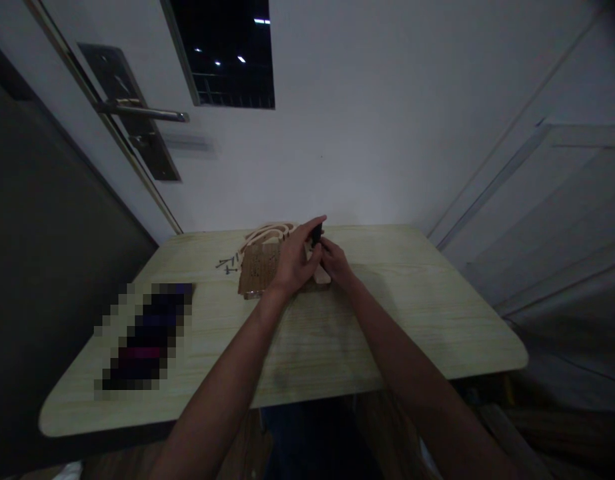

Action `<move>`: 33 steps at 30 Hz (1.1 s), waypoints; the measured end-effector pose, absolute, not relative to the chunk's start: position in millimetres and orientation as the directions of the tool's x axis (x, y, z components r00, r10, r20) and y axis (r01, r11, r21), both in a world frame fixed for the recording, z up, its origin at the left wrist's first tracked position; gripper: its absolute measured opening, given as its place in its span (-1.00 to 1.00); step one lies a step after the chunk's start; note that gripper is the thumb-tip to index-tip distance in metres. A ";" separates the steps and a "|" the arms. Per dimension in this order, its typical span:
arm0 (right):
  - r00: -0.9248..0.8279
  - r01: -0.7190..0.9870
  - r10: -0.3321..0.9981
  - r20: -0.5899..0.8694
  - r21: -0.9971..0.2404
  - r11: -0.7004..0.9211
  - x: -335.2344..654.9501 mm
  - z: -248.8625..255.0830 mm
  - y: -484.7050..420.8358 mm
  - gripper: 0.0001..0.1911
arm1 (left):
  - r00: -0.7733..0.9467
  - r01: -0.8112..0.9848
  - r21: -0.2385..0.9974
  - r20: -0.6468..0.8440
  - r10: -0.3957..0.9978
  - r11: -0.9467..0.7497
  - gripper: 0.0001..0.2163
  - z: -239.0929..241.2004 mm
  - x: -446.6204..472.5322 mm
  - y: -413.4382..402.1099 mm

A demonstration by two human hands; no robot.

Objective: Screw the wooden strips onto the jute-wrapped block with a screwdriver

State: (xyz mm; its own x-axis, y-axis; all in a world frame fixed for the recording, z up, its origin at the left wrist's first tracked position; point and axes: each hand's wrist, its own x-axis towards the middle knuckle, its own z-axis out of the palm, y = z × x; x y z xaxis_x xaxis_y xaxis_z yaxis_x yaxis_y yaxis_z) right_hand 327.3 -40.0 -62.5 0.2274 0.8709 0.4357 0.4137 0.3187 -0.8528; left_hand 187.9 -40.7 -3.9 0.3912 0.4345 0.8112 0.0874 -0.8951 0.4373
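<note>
My left hand point(293, 261) curls around a small dark object point(316, 235), its thumb and forefinger on either side. Too little of that object shows to tell its kind. Close against it, my right hand point(337, 265) has its fingers drawn together, and whatever they pinch is hidden. A pale wooden piece point(322, 275) lies beneath and between the hands. To the left is a piece of brown cardboard point(257, 270), partly covered by my left hand. Curved wooden parts point(267, 231) lie behind it, and several screws point(228, 264) are scattered at its left.
The light wood-grain table point(417, 320) has rounded front corners. A pixelated dark flat item point(150, 337) lies on its left side. Behind the table stands a white door point(367, 133) with a lever handle point(147, 113) and a dark window pane point(227, 53).
</note>
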 end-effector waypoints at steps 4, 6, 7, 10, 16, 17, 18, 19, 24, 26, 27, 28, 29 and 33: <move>0.218 0.433 0.863 0.456 -0.838 0.333 327.8 -63.2 -41.0 -0.73 | 0.327 0.180 0.434 0.820 0.470 -0.883 -0.59 -6.6 190.8 -37.1; 0.221 0.444 0.859 0.461 -0.832 0.333 327.9 -63.8 -41.1 -0.72 | 0.311 0.188 0.438 0.823 0.476 -0.879 -0.61 -7.1 191.6 -37.0; 0.220 0.445 0.859 0.463 -0.831 0.334 328.1 -64.1 -41.0 -0.72 | 0.308 0.182 0.436 0.826 0.472 -0.881 -0.62 -7.1 191.8 -37.4; 0.218 0.428 0.856 0.469 -0.834 0.348 328.5 -64.9 -40.3 -0.69 | 0.311 0.156 0.421 0.837 0.449 -0.893 -0.62 -7.3 191.6 -38.9; 0.232 0.432 0.862 0.450 -0.842 0.323 328.3 -66.0 -39.3 -0.73 | 0.342 0.070 0.464 0.820 0.459 -0.883 -0.55 -7.6 189.4 -40.8; 0.234 0.434 0.863 0.448 -0.842 0.320 328.1 -66.1 -39.3 -0.73 | 0.355 0.073 0.471 0.812 0.464 -0.879 -0.55 -7.2 188.9 -40.9; 0.233 0.433 0.862 0.450 -0.842 0.322 328.1 -66.1 -39.4 -0.73 | 0.366 0.081 0.470 0.806 0.465 -0.879 -0.56 -6.7 188.5 -41.0; 0.229 0.430 0.862 0.453 -0.841 0.328 328.0 -66.0 -39.6 -0.73 | 0.372 0.094 0.466 0.804 0.465 -0.880 -0.57 -6.0 188.3 -40.9; 0.214 0.431 0.865 0.455 -0.838 0.334 327.8 -63.7 -40.7 -0.73 | 0.334 0.195 0.451 0.805 0.491 -0.871 -0.59 -3.0 189.3 -39.0; 0.222 0.440 0.866 0.448 -0.839 0.321 327.5 -62.9 -41.0 -0.73 | 0.324 0.209 0.462 0.799 0.506 -0.862 -0.59 -2.3 189.7 -39.0; 0.226 0.440 0.866 0.447 -0.839 0.318 327.3 -62.6 -41.0 -0.74 | 0.323 0.208 0.465 0.798 0.509 -0.861 -0.58 -2.0 189.7 -39.4; 0.228 0.439 0.864 0.448 -0.840 0.320 327.2 -62.5 -41.0 -0.75 | 0.322 0.205 0.464 0.800 0.507 -0.862 -0.58 -1.9 189.5 -39.8; 0.226 0.437 0.863 0.451 -0.839 0.324 327.1 -62.6 -40.9 -0.75 | 0.322 0.202 0.462 0.801 0.504 -0.863 -0.57 -1.9 189.3 -40.4; 0.224 0.448 0.860 0.459 -0.832 0.328 327.2 -63.6 -39.8 -0.77 | 0.323 0.163 0.484 0.797 0.510 -0.860 -0.52 -3.1 188.0 -42.0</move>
